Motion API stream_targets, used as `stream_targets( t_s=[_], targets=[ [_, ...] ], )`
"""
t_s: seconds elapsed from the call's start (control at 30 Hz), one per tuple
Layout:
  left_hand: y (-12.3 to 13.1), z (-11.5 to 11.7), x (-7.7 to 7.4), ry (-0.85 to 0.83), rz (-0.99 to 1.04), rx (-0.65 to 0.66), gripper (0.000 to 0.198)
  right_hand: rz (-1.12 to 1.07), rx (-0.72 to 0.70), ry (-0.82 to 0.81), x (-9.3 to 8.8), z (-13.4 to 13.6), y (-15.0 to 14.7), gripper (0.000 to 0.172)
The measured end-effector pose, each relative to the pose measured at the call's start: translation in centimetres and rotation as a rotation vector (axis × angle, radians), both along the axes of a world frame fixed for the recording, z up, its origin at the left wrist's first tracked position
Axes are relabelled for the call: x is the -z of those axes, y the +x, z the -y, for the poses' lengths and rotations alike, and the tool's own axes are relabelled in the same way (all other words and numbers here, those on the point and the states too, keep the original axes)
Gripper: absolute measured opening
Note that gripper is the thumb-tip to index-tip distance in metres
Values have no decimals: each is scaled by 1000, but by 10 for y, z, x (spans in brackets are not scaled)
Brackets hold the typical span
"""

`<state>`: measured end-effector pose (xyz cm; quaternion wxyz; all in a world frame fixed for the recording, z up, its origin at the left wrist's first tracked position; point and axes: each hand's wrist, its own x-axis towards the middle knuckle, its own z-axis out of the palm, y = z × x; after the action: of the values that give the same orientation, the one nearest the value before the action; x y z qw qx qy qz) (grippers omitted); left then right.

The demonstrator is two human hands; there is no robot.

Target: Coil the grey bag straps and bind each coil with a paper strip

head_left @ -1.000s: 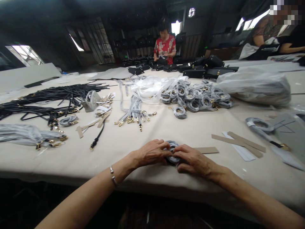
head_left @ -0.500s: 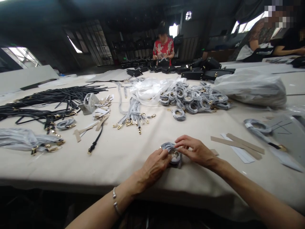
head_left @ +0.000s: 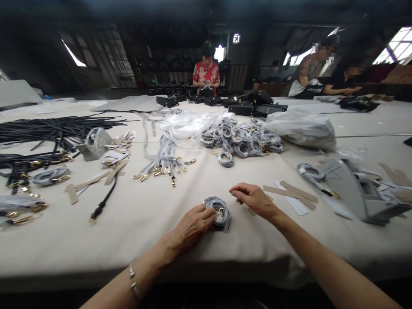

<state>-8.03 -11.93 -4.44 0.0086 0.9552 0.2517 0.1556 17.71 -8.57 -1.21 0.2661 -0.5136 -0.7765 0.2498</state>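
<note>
A coiled grey strap [head_left: 219, 211] with a gold clasp lies on the cream table [head_left: 161, 214] in front of me. My left hand [head_left: 192, 226] rests on the table with its fingertips closed on the coil's left edge. My right hand [head_left: 254, 198] hovers just right of the coil, apart from it, fingers loosely curled with nothing in them. A silver bracelet sits on my left wrist.
A heap of coiled grey straps [head_left: 240, 137] lies mid-table, loose grey straps [head_left: 162, 159] to its left, black straps [head_left: 48, 128] far left. Tan card strips [head_left: 289, 193] and a grey tape dispenser [head_left: 350, 189] sit at right. People [head_left: 206, 73] work at the far side.
My right hand has lifted off the coil and moved right. My left hand keeps hold of the coil. The camera has swung right.
</note>
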Motion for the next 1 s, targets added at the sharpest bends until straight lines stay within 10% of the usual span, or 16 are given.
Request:
stream_targets(
  t_s=[0.17, 0.43, 0.73, 1.0],
  targets=[
    [-1, -2, -5, -37, 19, -9, 20, 156, 30, 33, -19, 10, 69, 23],
    [5, 7, -3, -486, 391, -216, 14, 330, 12, -82, -5, 8, 74, 6],
    [-24, 33, -27, -895, 919, -464, 53, -253, 61, -301, -26, 77, -17, 33],
    [-27, 69, -25, -1414, 1514, -443, 42, -42, -7, 168, -49, 87, -67, 21]
  ],
)
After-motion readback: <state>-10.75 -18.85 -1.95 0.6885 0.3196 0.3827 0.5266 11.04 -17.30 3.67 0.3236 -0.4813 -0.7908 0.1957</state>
